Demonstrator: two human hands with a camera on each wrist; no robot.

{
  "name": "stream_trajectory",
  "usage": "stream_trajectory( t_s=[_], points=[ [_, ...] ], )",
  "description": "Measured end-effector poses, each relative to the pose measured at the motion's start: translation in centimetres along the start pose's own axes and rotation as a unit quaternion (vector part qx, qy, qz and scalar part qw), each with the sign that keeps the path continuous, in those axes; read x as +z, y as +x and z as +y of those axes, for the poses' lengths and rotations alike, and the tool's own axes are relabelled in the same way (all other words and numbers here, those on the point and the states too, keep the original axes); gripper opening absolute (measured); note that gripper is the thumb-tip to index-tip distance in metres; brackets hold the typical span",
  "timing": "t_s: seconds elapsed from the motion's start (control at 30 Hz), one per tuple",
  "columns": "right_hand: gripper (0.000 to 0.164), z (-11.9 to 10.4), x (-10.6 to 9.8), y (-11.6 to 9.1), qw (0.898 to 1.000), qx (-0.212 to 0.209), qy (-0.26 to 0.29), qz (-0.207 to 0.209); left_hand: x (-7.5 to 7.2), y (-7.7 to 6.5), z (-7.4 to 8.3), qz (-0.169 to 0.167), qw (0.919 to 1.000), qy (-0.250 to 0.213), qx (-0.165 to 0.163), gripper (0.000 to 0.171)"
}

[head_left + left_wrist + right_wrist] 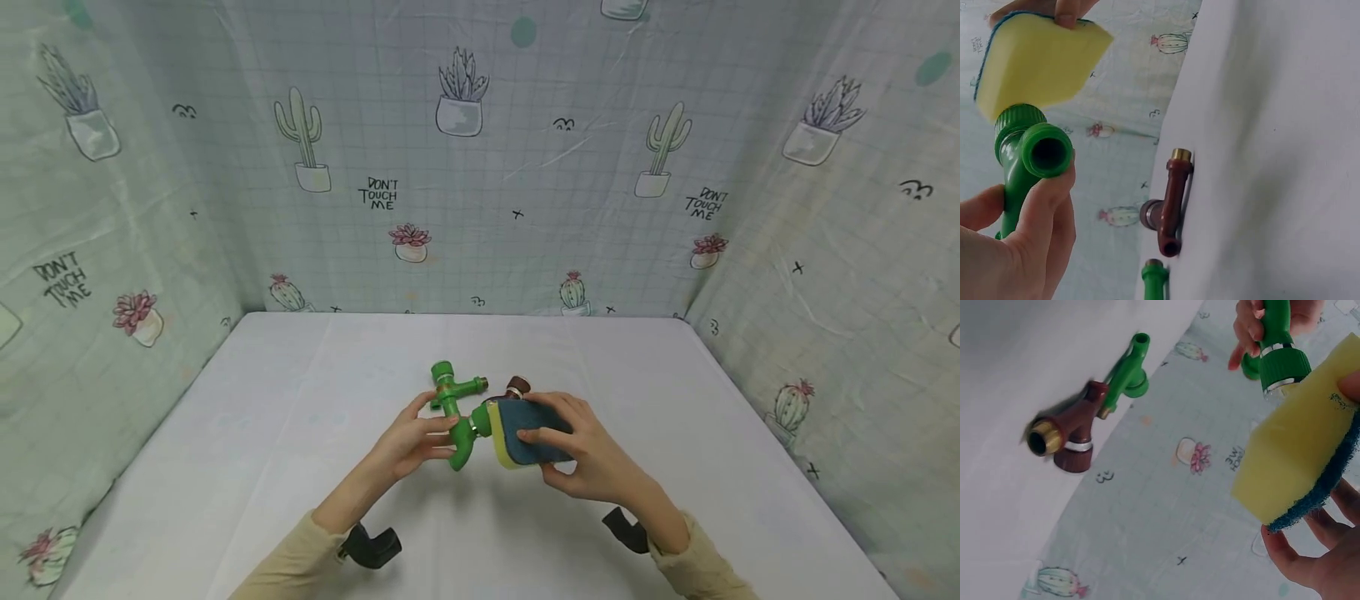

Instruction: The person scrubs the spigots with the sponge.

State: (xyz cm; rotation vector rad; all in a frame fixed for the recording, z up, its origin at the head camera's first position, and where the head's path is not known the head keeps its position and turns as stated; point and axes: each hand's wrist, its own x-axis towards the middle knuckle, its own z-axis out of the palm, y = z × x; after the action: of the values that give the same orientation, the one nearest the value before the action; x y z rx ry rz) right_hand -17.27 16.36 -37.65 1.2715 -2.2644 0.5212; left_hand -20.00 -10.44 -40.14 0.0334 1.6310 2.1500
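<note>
The step in hand looks to be rubbing a green fitting (461,450) with a sponge (534,429): the fitting's ribbed collar (1285,365) sits right up against the yellow side, though how hard it presses I cannot tell. The left hand (420,437) is partly closed on the fitting's body, thumb on one side and fingers on the other, leaving the collar jutting out towards the right hand (592,454). That hand is wider spread, pinching the sponge between fingers and thumb, blue side outward, yellow side facing the left hand. Working over the collar would call for a steady left hold while the right hand slides the sponge across or the left turns the fitting under it; too loose a pinch might let the sponge skew. Both forearms slant inward from the near side, and the hands meet in front of the body, raised off the table (300,467), with soft shadows below. Just beyond the left hand lies a second green fitting (446,387); a brown fitting (1075,428) lies beside it, beyond the sponge.
</note>
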Motion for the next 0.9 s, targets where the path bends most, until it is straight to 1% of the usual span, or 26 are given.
stream_trajectory(
  t_s=[0.07, 0.13, 0.23, 0.33, 0.4, 0.5, 0.63, 0.77, 0.9],
  points=[
    [0.053, 0.2, 0.0, -0.7, 1.0, 0.016, 0.004, -0.001, -0.6, -0.1, 0.2, 0.023, 0.9994, -0.024, -0.007, 0.067],
    [0.053, 0.5, 0.0, -1.3, 0.999, 0.033, 0.011, -0.003, -1.4, -0.2, 0.5, 0.048, 0.998, -0.04, -0.007, 0.064],
    [0.052, 0.9, 0.0, -2.4, 0.998, 0.058, 0.019, -0.003, -3.0, -0.4, 0.7, 0.099, 0.9936, -0.055, 0.001, 0.05],
    [0.053, 1.1, -0.1, -3.3, 0.997, 0.074, 0.022, 0.001, -4.8, -0.6, 1.0, 0.154, 0.9851, -0.077, 0.002, 0.033],
    [0.054, 1.3, -0.1, -3.7, 0.997, 0.08, 0.02, 0.002, -5.9, -0.6, 1.2, 0.181, 0.9791, -0.092, 0.0, 0.026],
    [0.054, 1.5, -0.2, -4.0, 0.996, 0.085, 0.018, 0.002, -7.4, -0.5, 1.7, 0.203, 0.9737, -0.103, 0.0, 0.024],
    [0.053, 1.8, -0.2, -4.1, 0.996, 0.084, 0.017, 0.008, -8.8, 0.1, 2.3, 0.219, 0.9681, -0.123, 0.007, 0.025],
    [0.055, 2.0, -0.2, -4.1, 0.996, 0.085, 0.016, 0.017, -9.8, 1.1, 2.8, 0.24, 0.9587, -0.153, 0.007, 0.023],
    [0.056, 2.0, -0.1, -4.0, 0.996, 0.089, 0.015, 0.025, -10.5, 2.2, 3.0, 0.248, 0.9508, -0.185, 0.001, 0.018]
  ],
)
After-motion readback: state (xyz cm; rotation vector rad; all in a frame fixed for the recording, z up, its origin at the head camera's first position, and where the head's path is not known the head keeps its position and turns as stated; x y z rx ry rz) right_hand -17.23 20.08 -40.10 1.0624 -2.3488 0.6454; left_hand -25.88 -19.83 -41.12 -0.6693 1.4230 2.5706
